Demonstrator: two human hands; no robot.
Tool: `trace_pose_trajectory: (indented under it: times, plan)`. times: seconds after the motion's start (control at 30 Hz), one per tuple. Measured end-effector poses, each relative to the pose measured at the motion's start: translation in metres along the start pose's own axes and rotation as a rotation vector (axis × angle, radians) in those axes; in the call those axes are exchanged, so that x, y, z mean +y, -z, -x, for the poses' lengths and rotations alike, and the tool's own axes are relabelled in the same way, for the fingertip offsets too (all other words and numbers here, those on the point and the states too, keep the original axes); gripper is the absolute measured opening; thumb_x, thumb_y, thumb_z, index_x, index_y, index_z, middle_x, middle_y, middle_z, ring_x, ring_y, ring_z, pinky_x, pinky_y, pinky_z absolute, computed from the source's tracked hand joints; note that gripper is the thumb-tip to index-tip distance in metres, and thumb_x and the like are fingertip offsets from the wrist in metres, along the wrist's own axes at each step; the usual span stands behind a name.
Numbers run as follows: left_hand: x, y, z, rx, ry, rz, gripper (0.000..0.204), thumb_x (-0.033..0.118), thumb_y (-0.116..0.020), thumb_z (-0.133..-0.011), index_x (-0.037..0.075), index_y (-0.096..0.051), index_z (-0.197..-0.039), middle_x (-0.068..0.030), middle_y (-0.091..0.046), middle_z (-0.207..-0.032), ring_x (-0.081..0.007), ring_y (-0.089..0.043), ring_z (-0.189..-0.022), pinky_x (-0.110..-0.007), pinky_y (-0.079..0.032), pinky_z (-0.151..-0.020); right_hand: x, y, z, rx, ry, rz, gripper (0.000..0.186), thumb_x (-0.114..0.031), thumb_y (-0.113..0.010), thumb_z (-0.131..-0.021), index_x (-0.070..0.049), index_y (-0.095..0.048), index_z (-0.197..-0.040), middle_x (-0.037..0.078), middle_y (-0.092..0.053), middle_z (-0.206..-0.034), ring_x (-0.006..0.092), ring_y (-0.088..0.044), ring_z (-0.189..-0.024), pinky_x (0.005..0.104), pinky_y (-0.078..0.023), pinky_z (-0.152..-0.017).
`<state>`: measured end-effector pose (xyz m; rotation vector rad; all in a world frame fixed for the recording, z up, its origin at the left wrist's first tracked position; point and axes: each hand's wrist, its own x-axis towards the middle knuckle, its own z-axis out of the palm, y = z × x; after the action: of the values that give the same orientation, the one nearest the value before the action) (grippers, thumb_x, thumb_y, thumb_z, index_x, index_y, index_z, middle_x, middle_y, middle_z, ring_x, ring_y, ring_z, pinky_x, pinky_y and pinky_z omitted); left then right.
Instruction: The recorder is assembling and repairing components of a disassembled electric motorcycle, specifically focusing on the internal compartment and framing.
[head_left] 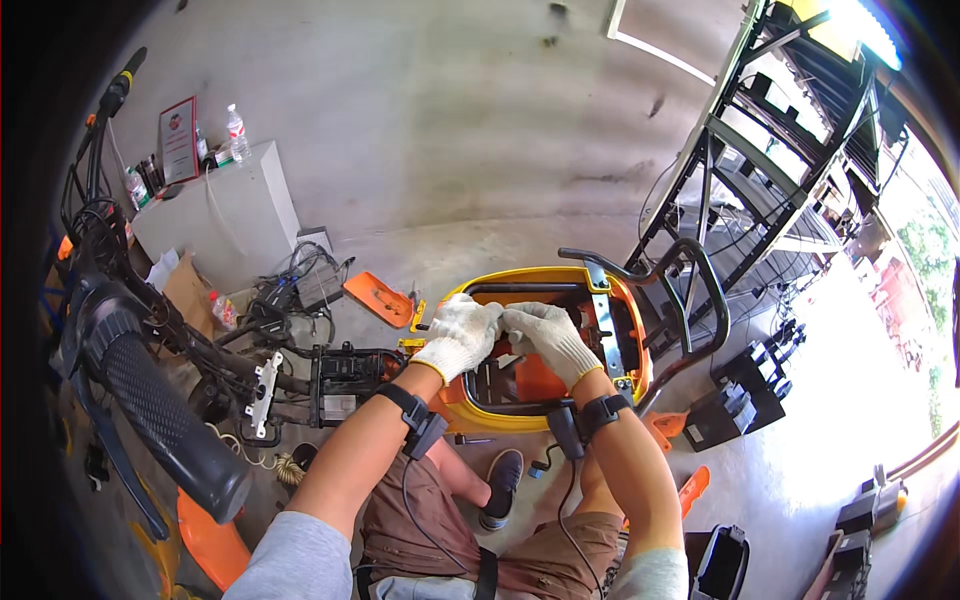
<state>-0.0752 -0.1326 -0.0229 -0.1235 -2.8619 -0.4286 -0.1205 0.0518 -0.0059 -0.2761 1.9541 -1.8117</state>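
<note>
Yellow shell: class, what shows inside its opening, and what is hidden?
Inside the yellow shell, within its dark rim, an orange surface shows. The gloved left hand and right hand cover part of the opening; what lies behind is hidden.

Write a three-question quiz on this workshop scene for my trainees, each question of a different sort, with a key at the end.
1. True or false: only one of the person's two hands wears a glove.

2. Which of these stands on the pale cabinet?
A. a helmet
B. a plastic bottle
C. a potted plant

3. Fill in the colour: the rounded body part beneath the hands has a ____ outer rim.

Key
1. False: the left hand and the right hand both wear whitish gloves.
2. B
3. yellow
</note>
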Motion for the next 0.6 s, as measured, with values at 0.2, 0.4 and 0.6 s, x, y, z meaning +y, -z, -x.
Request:
trace_pose_trajectory:
  times: [0.2,0.4,0.6]
  plan:
    - [-0.0005,-0.0017,0.0007,0.029,-0.003,0.003,0.019,0.027,-0.061,-0.097,0.016,-0.075,-0.104,-0.0155,-0.077,-0.098,-0.0412,-0.069,-0.104,-0.053,-0.056,-0.088,-0.0045,-0.0048,0.0041,0.052,0.032,0.003,0.022,-0.019,-0.078,-0.095,-0.001,-0.08,-0.108,0.0,-0.072,-0.082,0.0087,-0.062,-0.067,0.0248,-0.052,-0.064]
    - [-0.002,0.0025,-0.0003,-0.06,-0.037,0.059,0.023,0.032,-0.057,-0.1,0.018,-0.075,-0.104,-0.0149,-0.077,-0.104,-0.0413,-0.069,-0.109,-0.054,-0.054,-0.094,-0.0086,-0.0028,0.0098,0.07,0.028,0.028,0.021,-0.015,-0.078,-0.095,0.001,-0.078,-0.11,0.002,-0.072,-0.083,0.0092,-0.063,-0.067,0.0254,-0.054,-0.063]
    - [0.0002,0.008,0.0013,-0.059,-0.018,0.075,0.021,0.031,-0.057,-0.1,0.019,-0.073,-0.105,-0.0139,-0.078,-0.1,-0.0409,-0.069,-0.105,-0.053,-0.054,-0.093,-0.0044,-0.0036,0.006,0.049,0.008,-0.008,0.025,-0.022,-0.075,-0.098,-0.002,-0.079,-0.112,0.002,-0.075,-0.087,0.0119,-0.069,-0.069,0.0267,-0.058,-0.066]
